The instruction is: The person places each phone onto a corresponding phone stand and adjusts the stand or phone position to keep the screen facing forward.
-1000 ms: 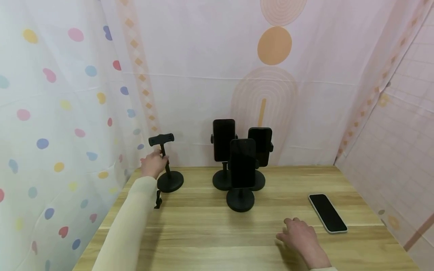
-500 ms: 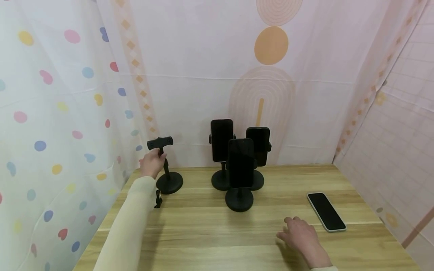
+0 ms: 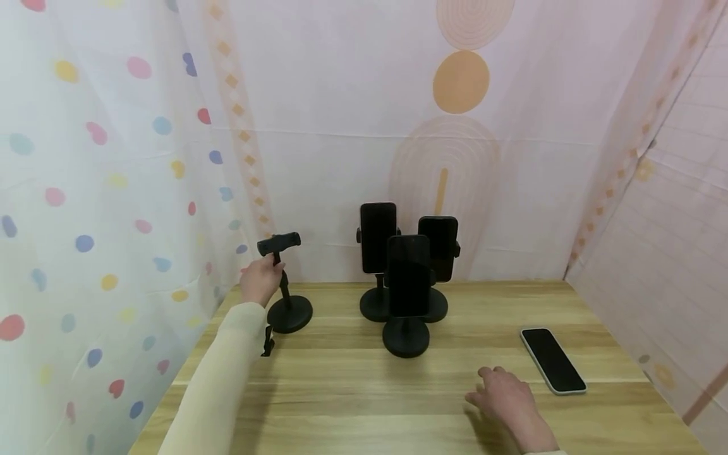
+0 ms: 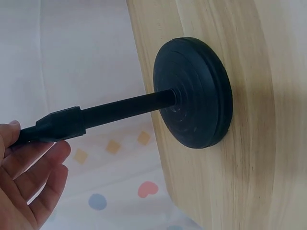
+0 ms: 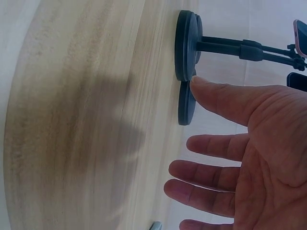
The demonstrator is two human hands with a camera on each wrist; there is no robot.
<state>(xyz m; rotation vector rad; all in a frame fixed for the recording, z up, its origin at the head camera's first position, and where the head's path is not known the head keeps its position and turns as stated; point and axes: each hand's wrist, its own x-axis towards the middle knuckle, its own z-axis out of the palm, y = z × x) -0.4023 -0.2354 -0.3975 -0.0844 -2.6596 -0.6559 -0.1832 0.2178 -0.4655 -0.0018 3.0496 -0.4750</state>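
My left hand point(image 3: 260, 281) pinches the upper stem of a black phone stand point(image 3: 290, 314) at the table's left. In the left wrist view, the thumb and fingers of the left hand point(image 4: 36, 177) are around the thin stem above a thicker collar, and the stand's round base point(image 4: 192, 91) is on the wood. Its crosswise clamp at the top carries no phone. My right hand point(image 3: 506, 401) hovers low over the front right of the table, fingers spread and holding nothing. A phone point(image 3: 553, 360) with a pale edge lies face up beyond it.
Three black stands with phones cluster at mid-table: the front phone point(image 3: 407, 275), back left phone point(image 3: 378, 237) and back right phone point(image 3: 440, 246). A patterned curtain point(image 3: 330, 170) hangs behind the wooden table point(image 3: 341, 392). A black strap point(image 3: 268, 341) shows at the left wrist.
The stand in my left hand has come slightly toward me, its clamp a little lower in view. My right hand has stayed in place. The head view has shifted slightly.
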